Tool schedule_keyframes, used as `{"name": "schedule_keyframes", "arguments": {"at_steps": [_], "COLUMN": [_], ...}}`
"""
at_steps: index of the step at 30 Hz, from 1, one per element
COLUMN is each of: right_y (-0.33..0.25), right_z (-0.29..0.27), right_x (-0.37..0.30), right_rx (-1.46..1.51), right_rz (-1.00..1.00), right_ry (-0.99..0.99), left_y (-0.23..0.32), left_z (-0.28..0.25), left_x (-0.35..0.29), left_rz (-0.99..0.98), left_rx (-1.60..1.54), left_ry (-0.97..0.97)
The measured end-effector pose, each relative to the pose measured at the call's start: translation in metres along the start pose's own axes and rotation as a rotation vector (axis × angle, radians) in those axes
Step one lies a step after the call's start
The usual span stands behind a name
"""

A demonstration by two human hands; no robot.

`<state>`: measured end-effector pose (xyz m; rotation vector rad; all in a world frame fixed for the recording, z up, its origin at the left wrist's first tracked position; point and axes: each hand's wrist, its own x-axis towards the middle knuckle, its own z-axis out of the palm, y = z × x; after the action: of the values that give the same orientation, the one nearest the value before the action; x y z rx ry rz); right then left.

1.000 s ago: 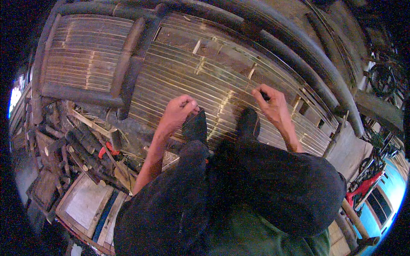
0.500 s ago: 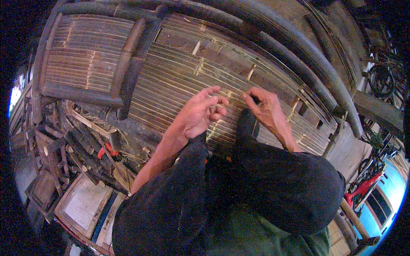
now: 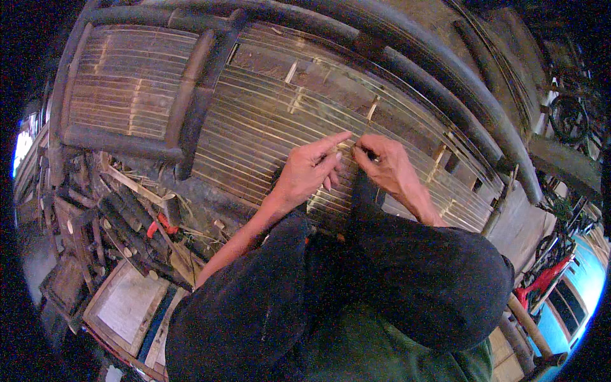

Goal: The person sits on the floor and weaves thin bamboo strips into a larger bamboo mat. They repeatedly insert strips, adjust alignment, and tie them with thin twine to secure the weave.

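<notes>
A panel of thin bamboo slats [image 3: 245,121] lies before me inside a frame of thick dark bamboo poles [image 3: 420,79]. Over the slats, near the middle, is my left hand [image 3: 309,170], its index finger stretched toward the right hand and the other fingers loosely bent. I see nothing held in it. Close beside that fingertip, my right hand [image 3: 387,167] is closed, thumb and index finger pinched low over the slats. Whatever sits in that pinch is too small to make out. Thin cross ties run over the slats.
My dark-clad knees [image 3: 433,274] flank the work. A second slatted panel [image 3: 130,83] sits at the far left. Below it lie cut bamboo pieces [image 3: 121,219], an orange-red object [image 3: 164,226] and a wood-framed board [image 3: 127,305]. A bicycle wheel [image 3: 568,120] stands at far right.
My left hand has turned over and reached right, its index finger now straight and close to the right hand. The right hand has shifted slightly left and down, still pinched.
</notes>
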<state>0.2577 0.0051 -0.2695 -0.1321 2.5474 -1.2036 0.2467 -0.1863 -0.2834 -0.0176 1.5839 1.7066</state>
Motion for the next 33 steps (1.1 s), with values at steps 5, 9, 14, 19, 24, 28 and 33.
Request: {"name": "schedule_keyframes", "arguments": {"at_steps": [5, 9, 14, 19, 24, 28, 33], "right_y": [-0.007, -0.009, -0.015, -0.004, -0.009, -0.032, -0.073], "right_z": [-0.002, 0.0, -0.001, 0.006, -0.017, -0.036, -0.043], "right_x": [0.0, 0.001, 0.003, 0.005, 0.02, 0.047, 0.082], "right_rx": [0.031, 0.05, 0.063, 0.134, 0.059, 0.014, 0.057], "right_rz": [-0.016, 0.006, 0.054, -0.044, -0.082, -0.171, -0.353], "right_ry": [-0.03, -0.064, -0.112, 0.022, 0.067, 0.089, 0.144], "left_y": [0.005, -0.008, -0.011, 0.009, 0.06, 0.122, 0.188], "left_z": [0.004, -0.001, -0.011, -0.022, -0.046, -0.072, -0.08], "left_x": [0.005, 0.011, 0.009, -0.008, -0.047, -0.103, -0.165], "left_rz": [0.082, 0.331, 0.388, 0.444, 0.439, 0.474, 0.322], "left_rx": [0.331, 0.668, 0.945, 0.951, 1.054, 1.212, 1.191], "left_ry": [0.045, 0.091, 0.096, 0.201, 0.273, 0.39, 0.578]}}
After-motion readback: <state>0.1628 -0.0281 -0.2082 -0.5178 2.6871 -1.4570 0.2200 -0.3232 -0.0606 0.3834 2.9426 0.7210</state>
